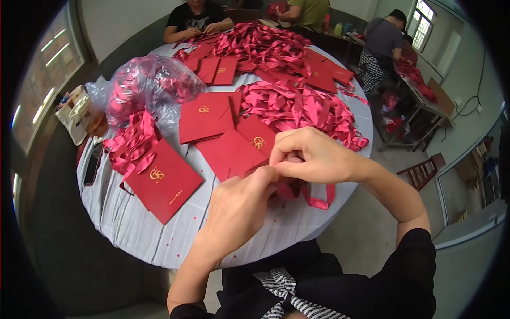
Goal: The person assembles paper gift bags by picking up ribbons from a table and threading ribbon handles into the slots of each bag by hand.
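Item: red ribbon, a short length, pinched between both hands just above the near edge of the worktop; a loop of it hangs below the right hand.
Left hand: fingers pressed together, thumb and forefinger nipping the ribbon at its upper end.
Right hand: curled over from the right, fingertips closed on the same spot, touching the left hand.
Step, as judged: the ribbon is being folded or knotted between the fingertips; the next move seems to call for a firm pinch while the loop is drawn through.
Beneath the hands: red envelope with gold emblem, partly covered.
Near left: second red envelope, a ribbon bundle lying on its upper corner.
Beyond: loose ribbon heap; clear plastic bag of ribbons.
Room: bare cloth only along the near rim; the edge falls away to the floor right of the hands.
Far side: other persons seated at work.
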Demonstrator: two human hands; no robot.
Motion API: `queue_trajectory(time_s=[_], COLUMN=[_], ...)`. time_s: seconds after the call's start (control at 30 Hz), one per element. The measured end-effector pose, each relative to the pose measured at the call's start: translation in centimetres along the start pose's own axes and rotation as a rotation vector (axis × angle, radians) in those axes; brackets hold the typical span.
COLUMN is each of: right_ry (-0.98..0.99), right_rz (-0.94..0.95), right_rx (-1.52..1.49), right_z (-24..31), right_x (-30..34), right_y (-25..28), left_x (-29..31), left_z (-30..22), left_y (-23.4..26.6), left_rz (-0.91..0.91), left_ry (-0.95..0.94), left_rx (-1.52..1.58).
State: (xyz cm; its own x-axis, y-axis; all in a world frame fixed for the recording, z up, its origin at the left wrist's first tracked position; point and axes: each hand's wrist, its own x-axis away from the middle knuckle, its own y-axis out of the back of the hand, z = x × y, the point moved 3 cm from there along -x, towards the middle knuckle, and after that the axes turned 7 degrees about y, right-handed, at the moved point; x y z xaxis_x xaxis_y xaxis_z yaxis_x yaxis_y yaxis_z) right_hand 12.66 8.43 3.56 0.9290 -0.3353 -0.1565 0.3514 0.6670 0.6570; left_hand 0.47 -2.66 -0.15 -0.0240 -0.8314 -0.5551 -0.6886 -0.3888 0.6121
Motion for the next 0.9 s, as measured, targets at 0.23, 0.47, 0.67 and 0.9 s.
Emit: queue_trajectory(time_s=[0.23, 0.47, 0.67, 0.9], right_ry=[0.021, 0.069, 0.110, 0.289], right_rz=[-0.143, -0.374, -0.290, -0.496], right_rx=[-0.007, -0.190, -0.247, -0.362], right_z=[-0.3, -1.1, 0.2, -0.8], right_x=[0.1, -0.8, -2.0, -5.1], right_y=[-0.8, 1.1, 1.8, 1.4], left_x=[0.3, 0.4, 0.0, 0.1], left_z=[0.1, -0.8, -0.9, -1.1], left_y=[0.3, -0.2, -0.4, -1.2], left_rz=[0.008, 0.064, 0.022, -0.024], left_ry=[0.071, -0.022, 0.012, -0.083], left_rx=[0.006, -0.009, 0.011, -0.087])
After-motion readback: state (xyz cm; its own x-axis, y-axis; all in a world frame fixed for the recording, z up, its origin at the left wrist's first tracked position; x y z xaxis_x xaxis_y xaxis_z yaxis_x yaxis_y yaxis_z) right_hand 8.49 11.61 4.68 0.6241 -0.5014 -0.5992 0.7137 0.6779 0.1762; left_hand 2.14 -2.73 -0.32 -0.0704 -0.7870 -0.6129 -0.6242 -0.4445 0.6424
